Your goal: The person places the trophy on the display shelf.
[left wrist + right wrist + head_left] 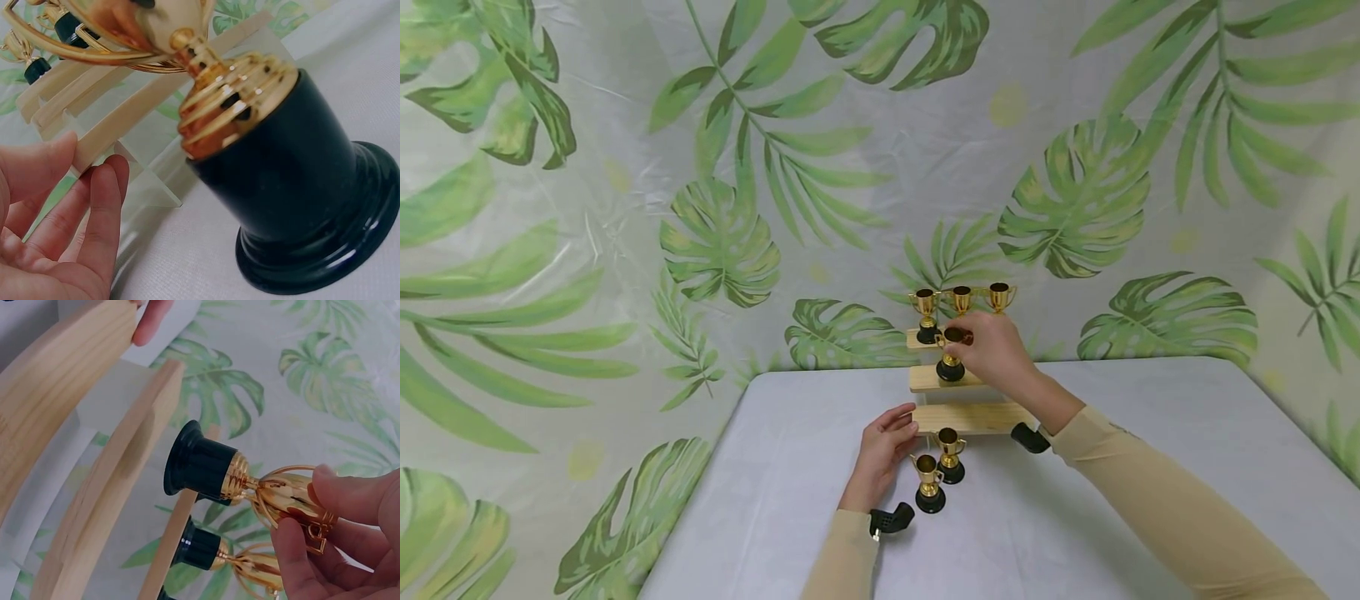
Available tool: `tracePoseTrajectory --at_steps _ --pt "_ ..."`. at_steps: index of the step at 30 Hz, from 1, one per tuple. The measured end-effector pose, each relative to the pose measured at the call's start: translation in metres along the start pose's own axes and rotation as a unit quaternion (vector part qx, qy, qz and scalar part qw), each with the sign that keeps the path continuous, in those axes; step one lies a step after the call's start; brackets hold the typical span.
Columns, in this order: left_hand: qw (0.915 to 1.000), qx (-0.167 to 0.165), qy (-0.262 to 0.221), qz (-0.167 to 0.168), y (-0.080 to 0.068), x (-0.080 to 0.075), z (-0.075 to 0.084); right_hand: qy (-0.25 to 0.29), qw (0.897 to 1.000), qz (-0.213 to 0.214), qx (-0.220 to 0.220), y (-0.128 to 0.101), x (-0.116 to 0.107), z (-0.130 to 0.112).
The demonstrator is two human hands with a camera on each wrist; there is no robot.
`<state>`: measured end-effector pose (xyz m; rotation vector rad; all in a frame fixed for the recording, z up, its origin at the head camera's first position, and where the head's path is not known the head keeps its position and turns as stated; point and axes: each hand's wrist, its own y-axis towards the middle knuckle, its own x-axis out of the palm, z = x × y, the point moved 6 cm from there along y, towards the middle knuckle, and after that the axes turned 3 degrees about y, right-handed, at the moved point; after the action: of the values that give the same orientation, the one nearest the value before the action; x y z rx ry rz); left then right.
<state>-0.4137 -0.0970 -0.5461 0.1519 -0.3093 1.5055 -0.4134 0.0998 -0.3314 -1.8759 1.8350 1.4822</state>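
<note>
A small gold trophy cup with a black base is pinched by its bowl in my right hand. Its base hangs upright just over the middle step of the wooden tiered stand, with a narrow gap beneath it in the right wrist view. My left hand grips the left end of the lowest step; thumb and fingers lie on opposite sides of the board in the left wrist view. Two more trophy cups, a rear one and a front one, stand on the table beside my left hand.
On the top step stand a left trophy, a middle trophy and a right trophy, the latter two partly hidden by my right hand. Clear side panels support the steps. A leaf-patterned cloth hangs behind the white table.
</note>
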Motion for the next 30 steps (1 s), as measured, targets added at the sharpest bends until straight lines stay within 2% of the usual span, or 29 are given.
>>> tracePoseTrajectory --at_steps 10,23,30 --pt "1.0000 -0.003 0.001 -0.007 0.001 0.001 0.000 -0.008 1.000 0.005 -0.003 0.011 0.005 0.001" --pt "0.9999 0.005 -0.007 -0.008 0.004 0.001 -0.002 0.010 0.999 -0.024 0.021 0.013 0.022 0.019" --pt "0.9999 -0.007 -0.010 -0.002 0.004 -0.001 -0.003 0.008 0.999 -0.037 0.033 0.016 0.028 0.023"
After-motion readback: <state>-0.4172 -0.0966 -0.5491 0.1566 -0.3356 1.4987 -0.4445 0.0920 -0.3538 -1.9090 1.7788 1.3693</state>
